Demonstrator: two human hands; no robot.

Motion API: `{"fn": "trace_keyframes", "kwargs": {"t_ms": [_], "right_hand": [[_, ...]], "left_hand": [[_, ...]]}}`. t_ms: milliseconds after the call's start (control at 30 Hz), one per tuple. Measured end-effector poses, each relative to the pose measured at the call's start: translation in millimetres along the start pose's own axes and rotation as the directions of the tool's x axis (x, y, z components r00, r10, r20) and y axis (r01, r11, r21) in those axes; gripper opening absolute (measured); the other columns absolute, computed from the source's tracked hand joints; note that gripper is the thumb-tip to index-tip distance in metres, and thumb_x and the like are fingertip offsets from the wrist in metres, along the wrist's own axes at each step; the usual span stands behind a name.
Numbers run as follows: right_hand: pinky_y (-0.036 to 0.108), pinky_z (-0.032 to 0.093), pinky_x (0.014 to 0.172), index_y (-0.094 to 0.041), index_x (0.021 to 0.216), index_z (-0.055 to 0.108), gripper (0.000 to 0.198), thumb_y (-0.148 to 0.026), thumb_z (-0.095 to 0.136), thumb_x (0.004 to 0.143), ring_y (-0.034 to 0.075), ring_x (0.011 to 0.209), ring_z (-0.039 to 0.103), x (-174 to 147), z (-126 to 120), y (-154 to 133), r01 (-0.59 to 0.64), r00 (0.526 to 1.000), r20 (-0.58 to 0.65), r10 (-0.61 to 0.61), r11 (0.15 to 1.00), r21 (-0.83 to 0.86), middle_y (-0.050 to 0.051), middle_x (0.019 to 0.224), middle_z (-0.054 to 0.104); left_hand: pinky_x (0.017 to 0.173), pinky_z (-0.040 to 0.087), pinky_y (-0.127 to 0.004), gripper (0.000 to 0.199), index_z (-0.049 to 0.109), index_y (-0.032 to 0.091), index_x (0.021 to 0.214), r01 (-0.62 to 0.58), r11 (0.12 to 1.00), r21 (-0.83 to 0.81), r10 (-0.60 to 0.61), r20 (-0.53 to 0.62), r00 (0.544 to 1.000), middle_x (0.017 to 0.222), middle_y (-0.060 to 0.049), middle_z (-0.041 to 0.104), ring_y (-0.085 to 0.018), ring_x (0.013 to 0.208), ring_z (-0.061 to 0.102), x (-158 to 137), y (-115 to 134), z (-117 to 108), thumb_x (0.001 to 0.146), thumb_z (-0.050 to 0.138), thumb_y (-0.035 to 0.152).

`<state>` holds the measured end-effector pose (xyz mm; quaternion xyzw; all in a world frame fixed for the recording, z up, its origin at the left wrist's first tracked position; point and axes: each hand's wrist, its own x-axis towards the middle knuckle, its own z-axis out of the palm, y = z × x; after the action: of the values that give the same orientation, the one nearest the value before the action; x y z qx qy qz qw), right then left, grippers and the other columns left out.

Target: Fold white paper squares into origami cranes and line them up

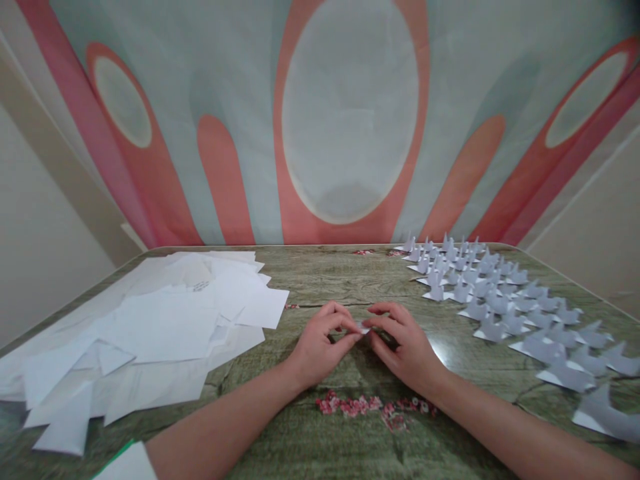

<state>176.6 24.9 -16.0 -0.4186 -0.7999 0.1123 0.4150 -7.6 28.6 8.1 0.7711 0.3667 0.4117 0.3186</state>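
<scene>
Just above the middle of the table, a small piece of folded white paper (365,329) shows between my fingertips. My left hand (327,340) pinches its left side between thumb and fingers. From the other side, my right hand (400,343) has its thumb and curled fingers closed on the same paper. Most of the paper is hidden by the fingers, so its folded shape cannot be made out. Off to the right stand many folded paper birds (487,288) in rows. Left of my hands lies a spread heap of white paper sheets (170,323).
The wood-patterned tabletop (320,273) carries a pink flower print (350,405) near my forearms. Loose folded paper pieces (67,423) lie at the front left. A patterned coral and grey-green backdrop (350,113) rises behind the table's far edge.
</scene>
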Motion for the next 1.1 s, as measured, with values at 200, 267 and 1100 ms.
{"fn": "trace_keyframes", "kwargs": {"t_ms": [200,267,1100], "right_hand": [[0.033,0.043,0.071,-0.021,0.086,0.057,0.012,-0.018,0.046,0.084,0.019,0.082,0.053,2,-2,-6,0.008,0.991,0.131,-0.021,0.994,0.105,0.006,0.084,0.058],[0.031,0.042,0.065,-0.021,0.084,0.055,0.011,-0.021,0.044,0.086,0.018,0.073,0.052,0,-1,-8,-0.026,0.983,0.181,0.007,0.995,0.100,0.004,0.075,0.058],[0.025,0.043,0.063,-0.019,0.088,0.052,0.017,-0.035,0.049,0.084,0.013,0.071,0.052,5,-2,-3,-0.387,0.921,0.200,0.333,0.746,0.542,0.001,0.078,0.056]], "left_hand": [[0.083,0.040,-0.029,0.002,0.054,0.016,0.080,0.087,0.986,-0.140,-0.084,0.025,0.996,0.090,-0.004,0.059,-0.016,0.088,0.054,0,1,2,0.081,0.052,0.017],[0.078,0.041,-0.027,0.004,0.052,0.016,0.082,0.153,0.979,-0.134,-0.149,0.038,0.988,0.084,-0.003,0.058,-0.015,0.083,0.053,-1,1,3,0.080,0.053,0.019],[0.074,0.044,-0.027,0.029,0.061,0.020,0.109,0.213,0.955,-0.206,-0.207,0.050,0.977,0.088,-0.005,0.063,-0.016,0.081,0.056,4,-10,6,0.082,0.053,0.025]]}}
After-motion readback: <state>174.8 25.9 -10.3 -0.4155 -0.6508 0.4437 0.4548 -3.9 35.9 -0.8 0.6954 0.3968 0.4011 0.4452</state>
